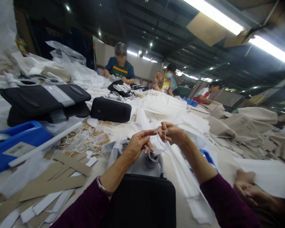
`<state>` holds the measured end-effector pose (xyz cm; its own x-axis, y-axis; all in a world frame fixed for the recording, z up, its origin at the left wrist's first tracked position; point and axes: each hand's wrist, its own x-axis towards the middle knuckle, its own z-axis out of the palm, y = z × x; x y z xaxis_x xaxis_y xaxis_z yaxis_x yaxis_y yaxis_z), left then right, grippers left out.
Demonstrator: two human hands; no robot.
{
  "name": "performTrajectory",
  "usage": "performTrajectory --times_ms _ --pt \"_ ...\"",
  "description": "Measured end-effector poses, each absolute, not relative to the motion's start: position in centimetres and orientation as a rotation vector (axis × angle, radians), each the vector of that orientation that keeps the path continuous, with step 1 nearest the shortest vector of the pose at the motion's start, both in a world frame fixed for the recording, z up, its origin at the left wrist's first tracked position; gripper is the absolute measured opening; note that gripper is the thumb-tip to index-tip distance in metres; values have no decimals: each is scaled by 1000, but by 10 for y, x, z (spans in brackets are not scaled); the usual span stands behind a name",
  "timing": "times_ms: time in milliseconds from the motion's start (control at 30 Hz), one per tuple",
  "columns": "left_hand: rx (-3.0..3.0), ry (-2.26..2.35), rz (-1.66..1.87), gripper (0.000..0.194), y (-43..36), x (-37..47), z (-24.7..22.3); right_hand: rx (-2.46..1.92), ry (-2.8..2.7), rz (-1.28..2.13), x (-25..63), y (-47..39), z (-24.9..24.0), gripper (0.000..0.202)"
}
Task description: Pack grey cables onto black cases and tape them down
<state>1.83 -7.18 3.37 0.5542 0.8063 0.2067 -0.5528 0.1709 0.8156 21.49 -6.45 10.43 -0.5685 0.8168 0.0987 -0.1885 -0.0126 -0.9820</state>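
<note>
A thin cream string [165, 135] is looped between my two hands, over a grey fabric item [142, 163] partly wrapped in clear plastic. My right hand [173, 134] pinches the string with its fingers pressed together. My left hand [139, 144] reaches the string with its index fingertip, its thumb close to that finger; whether it grips the string is too small to tell. Below both hands lies a black case [142, 202] near the front edge.
Cardboard strips [54, 180], tangled corded tags [85, 137] and a blue tape dispenser [19, 145] lie left. Behind are black cases [110, 109] and white sheets [163, 104]. Another person's hands [254, 190] are at the right, beside beige fabric [247, 126]. Several people work farther back.
</note>
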Motion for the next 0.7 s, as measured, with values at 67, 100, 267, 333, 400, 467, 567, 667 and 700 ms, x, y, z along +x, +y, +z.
performTrajectory --times_ms 67,100,267,333,400,467,567,667,700 --pt "1053 341 950 42 -72 18 34 -682 -1533 1697 212 -60 102 18" --pt "1077 377 956 42 -73 18 35 -694 -1548 1700 211 -58 102 18" --pt "1224 625 1101 33 -70 21 34 -815 -1622 1673 199 -55 109 23" --pt "1313 762 1261 26 -69 19 34 -902 -1668 1611 193 -57 115 26" --pt "1373 949 1501 20 -67 16 35 -984 -1742 1466 187 -59 118 27" --pt "1418 1095 1723 13 -67 12 37 -1045 -1847 1193 182 -58 117 26" --pt "1466 1128 1855 10 -68 7 42 -1147 -1946 624 179 -51 105 20" --pt "1415 1029 1810 12 -72 5 48 -1209 -1927 391 178 -41 88 25" --pt "1383 968 1791 13 -73 6 51 -1202 -1917 418 178 -38 83 31"
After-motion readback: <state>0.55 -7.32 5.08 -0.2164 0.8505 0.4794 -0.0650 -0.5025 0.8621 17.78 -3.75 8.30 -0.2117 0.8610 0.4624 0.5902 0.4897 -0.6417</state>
